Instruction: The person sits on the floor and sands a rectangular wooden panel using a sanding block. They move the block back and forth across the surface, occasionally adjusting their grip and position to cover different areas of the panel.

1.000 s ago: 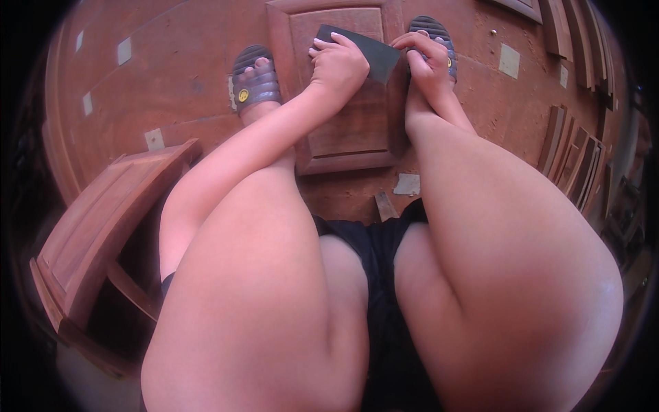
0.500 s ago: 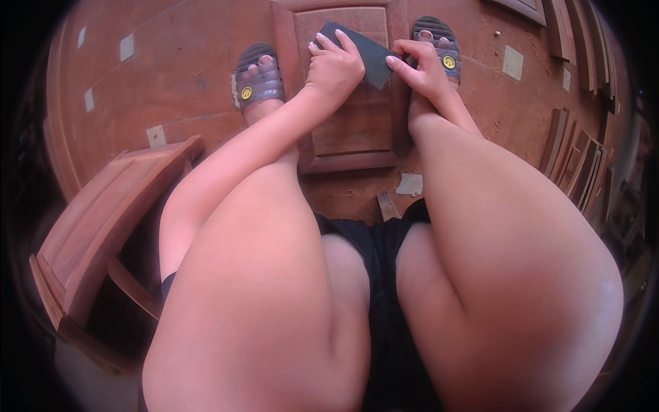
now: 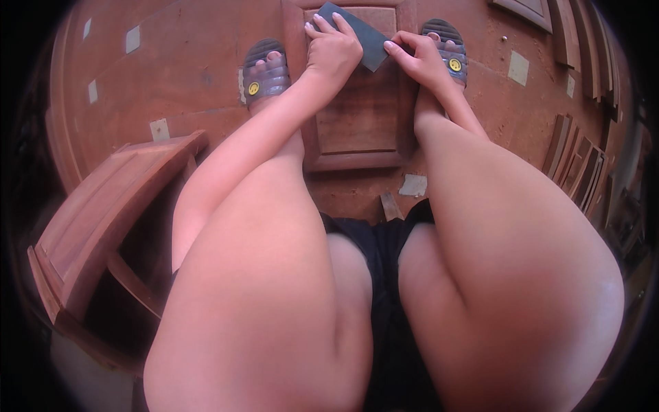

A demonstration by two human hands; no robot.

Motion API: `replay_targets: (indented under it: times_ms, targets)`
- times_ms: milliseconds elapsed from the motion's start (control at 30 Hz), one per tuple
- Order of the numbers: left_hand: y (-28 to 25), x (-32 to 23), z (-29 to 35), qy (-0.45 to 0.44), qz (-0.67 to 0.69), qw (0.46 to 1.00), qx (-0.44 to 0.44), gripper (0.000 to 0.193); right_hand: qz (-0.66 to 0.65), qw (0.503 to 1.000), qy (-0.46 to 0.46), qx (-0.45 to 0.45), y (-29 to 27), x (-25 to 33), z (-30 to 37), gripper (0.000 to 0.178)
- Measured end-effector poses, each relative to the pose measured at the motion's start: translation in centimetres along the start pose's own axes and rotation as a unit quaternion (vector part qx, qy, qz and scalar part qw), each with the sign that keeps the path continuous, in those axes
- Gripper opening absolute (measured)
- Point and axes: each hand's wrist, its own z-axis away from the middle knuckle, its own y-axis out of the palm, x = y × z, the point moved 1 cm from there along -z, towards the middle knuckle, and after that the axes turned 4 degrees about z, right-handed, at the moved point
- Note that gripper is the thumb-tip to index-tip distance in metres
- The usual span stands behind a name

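The dark sheet (image 3: 360, 38), sandpaper I think, lies on the wooden panel (image 3: 360, 117) at twelve o'clock. My left hand (image 3: 334, 49) presses it flat; my right hand (image 3: 415, 60) pinches its three-o'clock corner. Best to keep it flat, with even strokes. Sandals (image 3: 264, 65) flank the panel.

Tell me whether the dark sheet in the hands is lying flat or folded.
Flat, as far as it shows: the dark sheet lies spread on the wooden panel, one corner free, left hand covering part, right hand at its edge.
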Motion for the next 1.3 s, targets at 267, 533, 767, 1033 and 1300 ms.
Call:
replay_targets:
  times_ms: [267, 533, 767, 1033, 1300]
  targets:
    - [0.2, -0.6, 0.7, 0.024, 0.063, 0.998, -0.021, 0.046, -0.003, 1.0, 0.011, 0.027, -0.4, 0.0, 0.9, 0.027]
    - [0.1, 0.5, 1.1, 0.012, 0.047, 0.999, -0.007, 0.044, -0.03, 0.998, -0.003, 0.051, 0.7, 0.0, 0.2, 0.031]
    - [0.8, 0.1, -0.7, 0.007, 0.069, 0.998, -0.007, 0.049, -0.017, 0.999, 0.036, -0.026, 0.5, -0.4, -0.1, 0.03]
    - [-0.2, 0.5, 0.3, 0.027, 0.071, 0.997, -0.004, 0.045, -0.024, 0.999, 0.015, 0.023, 0.3, -0.5, 0.4, 0.029]
    - [1.2, 1.0, -0.3, -0.007, 0.1, 0.995, -0.004, 0.049, -0.026, 0.999, 0.021, -0.015, 1.1, -0.6, -0.5, 0.03]
